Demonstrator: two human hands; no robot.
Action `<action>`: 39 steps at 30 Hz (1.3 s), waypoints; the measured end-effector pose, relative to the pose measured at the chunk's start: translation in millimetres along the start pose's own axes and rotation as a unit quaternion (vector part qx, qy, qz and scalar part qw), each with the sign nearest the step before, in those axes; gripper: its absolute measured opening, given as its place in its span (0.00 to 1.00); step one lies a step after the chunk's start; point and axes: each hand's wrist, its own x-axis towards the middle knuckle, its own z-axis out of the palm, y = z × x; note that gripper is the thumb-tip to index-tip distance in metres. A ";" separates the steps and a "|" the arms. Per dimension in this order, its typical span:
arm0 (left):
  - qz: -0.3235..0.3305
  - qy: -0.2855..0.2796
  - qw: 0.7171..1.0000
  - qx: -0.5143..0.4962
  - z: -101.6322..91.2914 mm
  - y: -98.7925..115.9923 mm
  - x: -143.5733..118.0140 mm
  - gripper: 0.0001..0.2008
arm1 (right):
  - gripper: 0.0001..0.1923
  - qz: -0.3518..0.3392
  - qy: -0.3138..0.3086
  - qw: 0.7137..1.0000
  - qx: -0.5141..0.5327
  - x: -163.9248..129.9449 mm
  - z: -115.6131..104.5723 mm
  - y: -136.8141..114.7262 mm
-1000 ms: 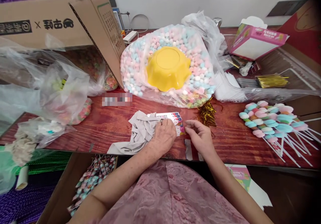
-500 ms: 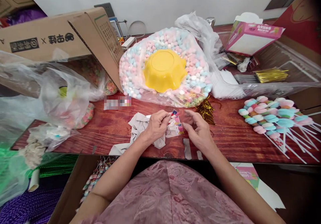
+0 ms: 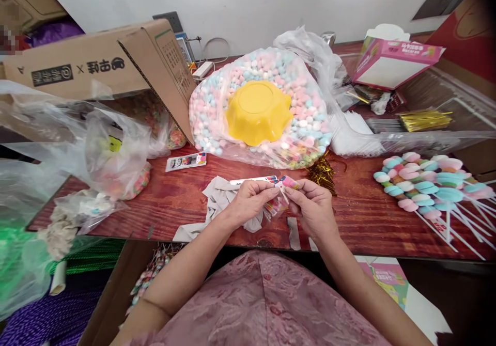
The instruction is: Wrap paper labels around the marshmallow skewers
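Note:
My left hand [image 3: 251, 201] and my right hand [image 3: 310, 209] meet just above the red wooden table [image 3: 360, 217], both pinching a small colourful printed sticker label [image 3: 284, 185] between fingertips. Under my left hand lies a crumpled strip of grey backing paper [image 3: 217, 201]. A loose printed label [image 3: 186, 161] lies flat on the table to the left. Beyond my hands sits a clear bag of pink, blue and white marshmallow balls [image 3: 306, 113] with an upturned yellow bowl [image 3: 259, 109] on it.
Marshmallow skewers on white sticks [image 3: 426, 186] lie at right. Gold twist ties [image 3: 321, 170] sit beside the bag. A tilted cardboard box [image 3: 116, 62] and plastic bags [image 3: 104, 144] crowd the left. A pink carton [image 3: 395, 59] stands at back right. An open box of wrapped sweets [image 3: 147, 279] sits below the table.
My left hand lifted the sticker label off the table from the grey paper, and my right hand moved in and took hold of it too. The camera shifted slightly.

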 end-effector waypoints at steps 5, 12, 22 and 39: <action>0.003 0.013 0.996 0.086 0.1 4.0 1.2 0.12 | 0.13 -0.016 -0.011 0.999 -0.043 -9.3 -12.9 0.0; 0.165 0.113 0.782 0.591 15.8 10.9 -17.4 0.16 | 0.14 0.023 0.047 0.999 -0.014 -5.1 -20.3 12.6; 0.304 0.081 0.608 0.729 7.4 -9.8 -14.0 0.10 | 0.15 0.004 0.065 0.997 -0.041 -25.1 -18.6 21.6; 0.279 0.131 0.764 0.566 -16.1 -73.1 -11.2 0.09 | 0.10 -0.199 0.320 0.494 -0.784 -38.7 -265.6 -93.6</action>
